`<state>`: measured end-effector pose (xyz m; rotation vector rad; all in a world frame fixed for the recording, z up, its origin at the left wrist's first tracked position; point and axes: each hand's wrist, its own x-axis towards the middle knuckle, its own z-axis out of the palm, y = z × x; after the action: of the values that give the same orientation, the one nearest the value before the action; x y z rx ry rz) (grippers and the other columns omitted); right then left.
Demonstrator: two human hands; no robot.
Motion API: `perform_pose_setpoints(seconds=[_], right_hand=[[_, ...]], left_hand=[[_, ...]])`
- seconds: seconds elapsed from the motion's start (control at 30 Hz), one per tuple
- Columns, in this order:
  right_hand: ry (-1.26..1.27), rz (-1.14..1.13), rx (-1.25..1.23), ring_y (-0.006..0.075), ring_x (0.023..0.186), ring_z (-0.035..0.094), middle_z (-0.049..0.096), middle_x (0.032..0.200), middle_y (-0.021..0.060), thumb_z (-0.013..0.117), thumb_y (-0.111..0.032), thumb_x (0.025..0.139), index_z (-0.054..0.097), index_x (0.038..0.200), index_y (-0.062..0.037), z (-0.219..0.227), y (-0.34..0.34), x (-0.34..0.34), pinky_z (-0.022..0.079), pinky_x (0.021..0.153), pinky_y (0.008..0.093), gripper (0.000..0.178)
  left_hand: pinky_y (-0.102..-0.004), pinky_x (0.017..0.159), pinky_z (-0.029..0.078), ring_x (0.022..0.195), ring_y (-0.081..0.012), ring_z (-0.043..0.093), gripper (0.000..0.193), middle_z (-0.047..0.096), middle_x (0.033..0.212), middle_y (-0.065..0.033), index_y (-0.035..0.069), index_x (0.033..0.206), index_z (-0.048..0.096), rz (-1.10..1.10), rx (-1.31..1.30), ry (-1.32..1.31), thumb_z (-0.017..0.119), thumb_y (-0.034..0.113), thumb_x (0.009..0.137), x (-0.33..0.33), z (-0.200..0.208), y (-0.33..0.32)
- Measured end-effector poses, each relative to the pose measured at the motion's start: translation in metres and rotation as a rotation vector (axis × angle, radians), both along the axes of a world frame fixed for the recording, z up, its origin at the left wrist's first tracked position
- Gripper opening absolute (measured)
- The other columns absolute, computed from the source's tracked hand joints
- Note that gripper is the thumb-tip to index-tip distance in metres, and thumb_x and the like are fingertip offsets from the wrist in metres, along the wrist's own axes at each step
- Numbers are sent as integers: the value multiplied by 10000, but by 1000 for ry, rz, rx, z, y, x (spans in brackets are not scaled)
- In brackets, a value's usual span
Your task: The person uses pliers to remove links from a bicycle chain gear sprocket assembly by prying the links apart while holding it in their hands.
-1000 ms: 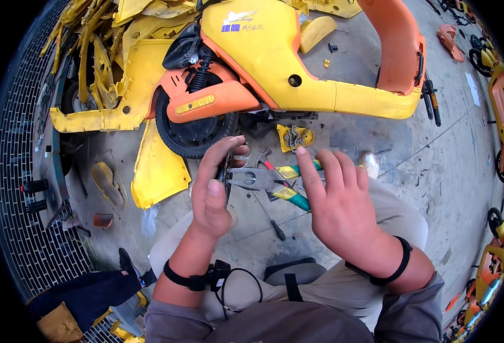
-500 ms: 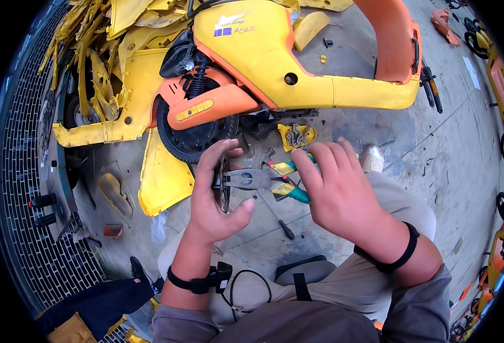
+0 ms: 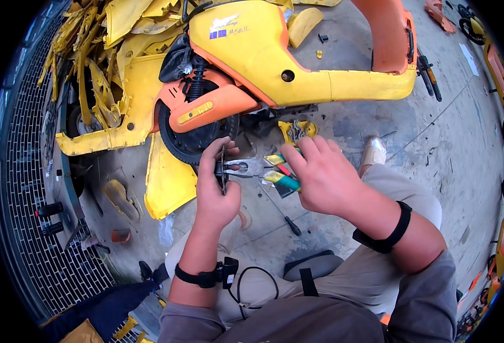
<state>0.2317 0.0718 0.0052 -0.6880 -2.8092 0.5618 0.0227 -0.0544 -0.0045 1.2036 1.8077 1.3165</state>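
Note:
In the middle, my left hand (image 3: 216, 200) is closed round a thin, dark part (image 3: 224, 171), seen edge-on, so its exact kind does not show. My right hand (image 3: 329, 180) grips combination pliers (image 3: 253, 167) by their green and yellow handles. The plier jaws point left and reach to the dark part beside my left fingers. Whether they bite on it or only touch it, I cannot tell. Just beyond the hands lies a wheel (image 3: 177, 140) of a yellow and orange scooter (image 3: 246, 43) resting on its side.
A heap of yellow plastic panels (image 3: 100, 74) fills the far left. Beyond the pliers sits a small yellow tray (image 3: 286, 132) with metal pieces. A screwdriver (image 3: 292, 227) lies on the floor near my knees. More scooter parts (image 3: 501, 251) line the right edge.
My right hand has drawn slightly left, and the plier handles look closer together. The left thumb has folded in toward the dark part. The view has shifted a little.

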Motion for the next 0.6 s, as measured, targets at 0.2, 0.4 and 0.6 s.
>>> perform_pose_setpoints(seconds=[0.2,0.4,0.6], right_hand=[[3,-9,4,353,954,594,569,1006,160,618,-100,785,546,1273,-32,-5,1,-5,468,832,457,497],[-25,-24,-89,362,933,630,599,990,164,644,-84,775,550,1231,-48,-5,0,-11,508,803,456,467],[-40,-206,-766,345,920,679,661,982,187,620,-99,811,571,1228,-55,4,17,2,537,736,410,422]], left_hand=[[-345,1017,493,1214,-237,588,763,539,1346,-135,46,1461,450,51,-22,5,389,-168,732,1,-3,3],[-350,973,520,1189,-242,611,717,560,1339,-146,48,1432,487,167,-39,291,453,-157,746,-11,-17,10],[-420,1002,543,1274,-320,583,802,540,1385,-165,67,1512,416,81,-54,-491,475,-97,729,-21,10,12]])
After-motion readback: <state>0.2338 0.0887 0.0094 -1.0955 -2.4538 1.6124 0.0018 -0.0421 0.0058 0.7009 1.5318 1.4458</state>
